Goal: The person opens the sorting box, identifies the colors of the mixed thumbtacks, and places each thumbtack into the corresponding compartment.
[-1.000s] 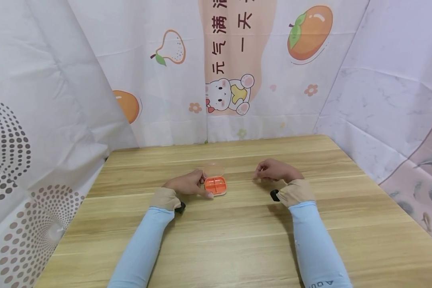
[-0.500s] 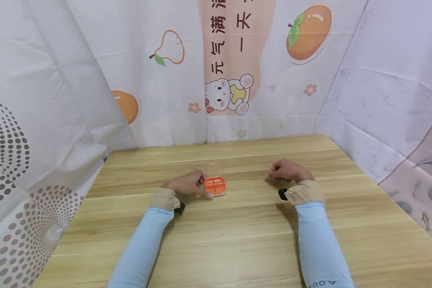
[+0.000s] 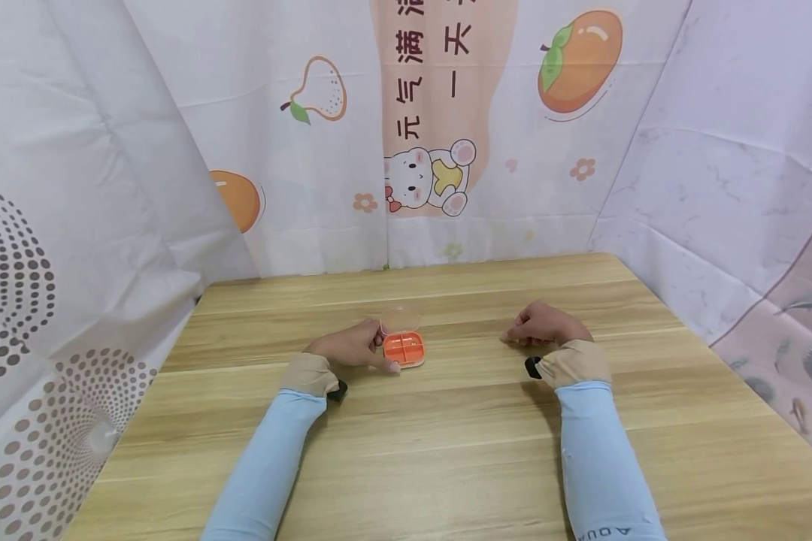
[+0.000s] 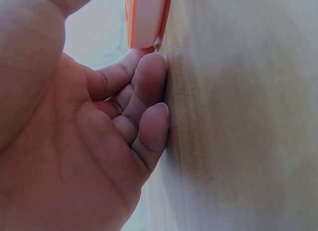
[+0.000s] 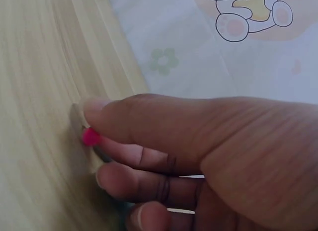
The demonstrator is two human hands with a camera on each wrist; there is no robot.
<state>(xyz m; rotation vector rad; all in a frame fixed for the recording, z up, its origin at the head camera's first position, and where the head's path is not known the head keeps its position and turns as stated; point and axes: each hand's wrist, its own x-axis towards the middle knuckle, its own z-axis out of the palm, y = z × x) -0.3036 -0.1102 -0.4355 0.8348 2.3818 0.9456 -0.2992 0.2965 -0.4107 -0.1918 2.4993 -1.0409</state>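
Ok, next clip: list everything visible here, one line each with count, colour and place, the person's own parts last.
pill box: one, orange, divided compartments, on the table left of centre, against the left hand's fingers.
clear lid: one, transparent, open behind the box.
small pink thing: one, bright pink, pinched at the right hand's fingertips against the wood; what it is cannot be told.
table: one, light wood.
printed curtains: white with fruit and a cartoon bear, behind and at both sides.
sleeves: two, light blue, with beige cuffs.
left hand: grips the pill box.
right hand: on the table, right of the box.
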